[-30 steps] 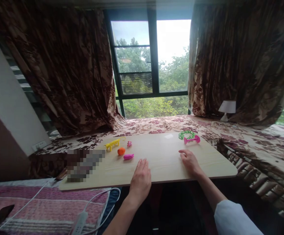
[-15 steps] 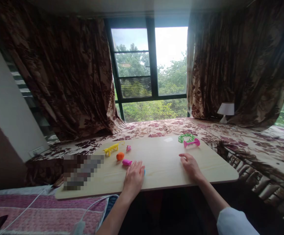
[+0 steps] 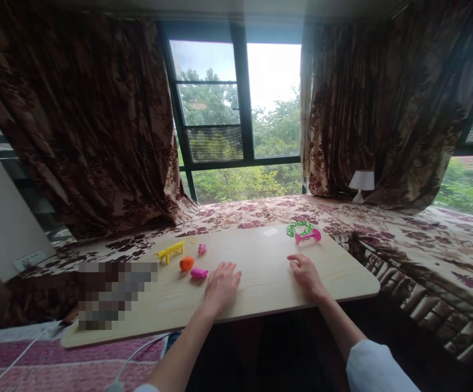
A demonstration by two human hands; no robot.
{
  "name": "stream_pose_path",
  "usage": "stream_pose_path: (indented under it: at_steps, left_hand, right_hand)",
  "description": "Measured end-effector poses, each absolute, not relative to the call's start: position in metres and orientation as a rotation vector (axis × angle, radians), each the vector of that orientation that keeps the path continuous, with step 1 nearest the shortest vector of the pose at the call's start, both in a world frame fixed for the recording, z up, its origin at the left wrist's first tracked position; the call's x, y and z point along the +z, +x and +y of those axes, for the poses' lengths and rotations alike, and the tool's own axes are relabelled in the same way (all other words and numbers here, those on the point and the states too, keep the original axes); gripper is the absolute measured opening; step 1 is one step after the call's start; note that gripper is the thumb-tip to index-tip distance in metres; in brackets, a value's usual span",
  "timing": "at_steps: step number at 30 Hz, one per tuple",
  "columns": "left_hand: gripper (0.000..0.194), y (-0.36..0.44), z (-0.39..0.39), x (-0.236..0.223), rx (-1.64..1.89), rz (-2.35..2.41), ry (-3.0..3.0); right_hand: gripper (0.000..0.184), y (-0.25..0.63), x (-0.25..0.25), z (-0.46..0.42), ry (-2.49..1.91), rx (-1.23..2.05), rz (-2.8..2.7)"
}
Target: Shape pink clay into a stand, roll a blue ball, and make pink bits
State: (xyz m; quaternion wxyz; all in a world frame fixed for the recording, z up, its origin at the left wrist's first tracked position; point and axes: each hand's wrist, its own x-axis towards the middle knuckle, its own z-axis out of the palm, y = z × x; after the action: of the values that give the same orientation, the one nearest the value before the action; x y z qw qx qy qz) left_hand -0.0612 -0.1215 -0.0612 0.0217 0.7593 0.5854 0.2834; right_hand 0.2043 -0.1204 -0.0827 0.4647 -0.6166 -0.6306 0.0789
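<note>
My left hand (image 3: 222, 287) lies palm down over the front middle of the table, fingers stretched and slightly spread. A speck of something blue (image 3: 232, 277) peeks out between its fingers; the rest is covered. Just left of the fingertips is a small pink toy (image 3: 199, 273), with an orange ball-like toy (image 3: 186, 264) beyond it. My right hand (image 3: 305, 276) rests on the board's right half, fingers loosely bent, nothing visible in them. Farther back stand a pink dumbbell-shaped toy (image 3: 308, 237) and a green chain-like ring (image 3: 290, 230), touching or overlapping.
A yellow animal figure (image 3: 172, 250) and a tiny pink figure (image 3: 202, 249) stand at the table's back left. A blurred-out item (image 3: 116, 294) covers the left end. The pale wooden table (image 3: 256, 250) borders a flower-patterned ledge (image 3: 244, 215) with a white lamp (image 3: 361, 181).
The whole view has shifted slightly, so things appear farther left. My left hand's fingers have spread a little over the blue thing, which now shows between them. The right hand stays resting.
</note>
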Motion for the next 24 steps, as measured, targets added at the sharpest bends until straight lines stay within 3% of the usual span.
stream_pose_path:
  at_steps: [5, 10, 16, 24]
  left_hand:
    - [0.041, -0.074, -0.172, -0.071, 1.033, 1.721, 2.232]
    - [0.031, -0.058, -0.179, -0.058, 1.344, 1.098, 1.414]
    - [0.027, -0.047, -0.155, -0.032, 1.344, 0.846, 0.96]
    - [0.032, -0.026, -0.149, -0.034, 1.208, 0.634, 0.672]
  right_hand:
    - [0.03, 0.206, -0.084, -0.12, -1.529, 0.231, -1.556]
    - [0.028, 0.203, -0.081, -0.123, -1.508, 0.221, -1.58]
    - [0.028, 0.203, -0.083, -0.12, -1.467, 0.218, -1.588]
    - [0.031, 0.172, -0.058, -0.153, -1.338, 0.174, -1.609]
